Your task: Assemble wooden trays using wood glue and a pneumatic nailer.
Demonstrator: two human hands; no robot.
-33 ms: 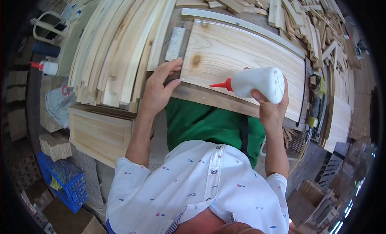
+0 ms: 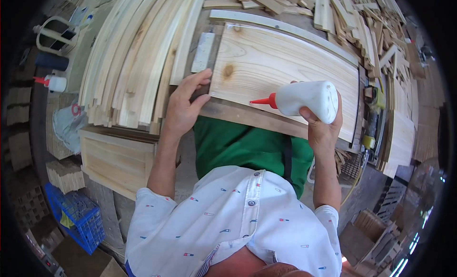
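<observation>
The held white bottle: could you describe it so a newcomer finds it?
Find the wide pale wooden panel. Over its near part, the right grip holds the white bottle, red nozzle pointing left. The similar bottle at far left is unheld.

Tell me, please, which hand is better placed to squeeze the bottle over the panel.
Probably the right hand: it grips the white bottle, its red nozzle over the wooden panel. The left hand, at the panel's left end, holds no bottle.

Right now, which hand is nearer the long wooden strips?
Left. The left hand is just to the right of the long wooden strips; the right hand is much farther right, holding a white bottle over the wooden panel.
</observation>
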